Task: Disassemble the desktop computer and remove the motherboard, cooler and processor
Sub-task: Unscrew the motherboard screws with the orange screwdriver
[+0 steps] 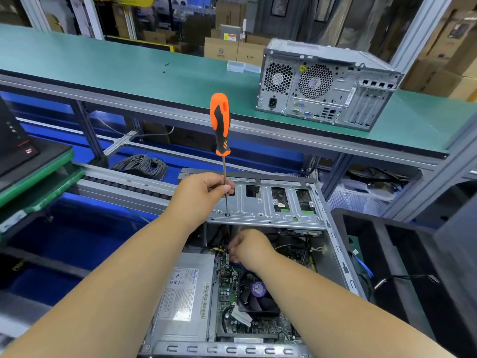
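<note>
Upright, the screwdriver (220, 125) has open room above the case's (333, 241) far edge, left hand (201, 193) pinching its shaft. Right hand (249, 248) reaches inside beside the fan (258, 295); its grip cannot be told

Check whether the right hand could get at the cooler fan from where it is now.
Probably yes: the right hand is already inside the open case, just beyond the cooler fan, and only its own forearm crosses above the fan.
</note>
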Demonstrator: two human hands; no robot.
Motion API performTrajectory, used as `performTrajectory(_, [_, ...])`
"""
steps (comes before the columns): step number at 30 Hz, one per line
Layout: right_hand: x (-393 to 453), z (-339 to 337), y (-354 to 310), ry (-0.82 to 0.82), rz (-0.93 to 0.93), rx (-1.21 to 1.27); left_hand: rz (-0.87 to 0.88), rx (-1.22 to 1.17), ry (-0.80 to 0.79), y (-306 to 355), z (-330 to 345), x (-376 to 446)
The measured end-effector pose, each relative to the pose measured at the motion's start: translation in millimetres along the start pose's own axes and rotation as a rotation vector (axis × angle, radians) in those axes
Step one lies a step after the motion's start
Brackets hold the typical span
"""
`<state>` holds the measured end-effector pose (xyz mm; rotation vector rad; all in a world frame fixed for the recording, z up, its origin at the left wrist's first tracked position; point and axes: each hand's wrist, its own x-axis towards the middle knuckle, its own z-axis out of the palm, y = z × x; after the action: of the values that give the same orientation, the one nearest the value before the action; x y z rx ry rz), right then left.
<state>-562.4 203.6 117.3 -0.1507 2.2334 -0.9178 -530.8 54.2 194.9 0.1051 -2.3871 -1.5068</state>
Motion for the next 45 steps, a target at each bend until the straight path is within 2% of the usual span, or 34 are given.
performTrajectory(2, [-17, 1, 1, -0.040, 0.010, 0.157, -0.002, 0.022, 0.001, 2, 3, -2])
performTrajectory(9, [-80, -37, 5, 0.224, -0.214, 0.429, -0.064, 0.157, -0.003, 9, 23, -12])
performTrajectory(13, [-112, -69, 27, 0.549, -0.329, 0.292, -0.058, 0.245, 0.005, 13, 31, -16])
performTrajectory(15, [-122, -86, 43, 0.703, -0.350, 0.309, -0.057, 0.291, 0.015, 14, 35, -17])
performTrajectory(19, [-133, -115, 88, 0.884, -0.221, 0.340, -0.041, 0.384, -0.005, 16, 43, -16])
performTrajectory(25, [-147, -128, 142, 0.960, 0.055, 0.337, 0.029, 0.549, 0.042, 16, 52, -15])
performTrajectory(33, [-162, -131, 156, 1.052, 0.215, 0.377, 0.042, 0.549, 0.041, 15, 54, -14])
performTrajectory(37, [-166, -136, 142, 1.040, 0.144, 0.425, 0.042, 0.536, 0.032, 18, 53, -17])
performTrajectory(41, [-166, -135, 112, 1.012, -0.019, 0.487, 0.045, 0.541, 0.018, 21, 51, -20])
performTrajectory(45, [-158, -127, 66, 0.855, -0.210, 0.479, 0.043, 0.528, -0.003, 24, 49, -21])
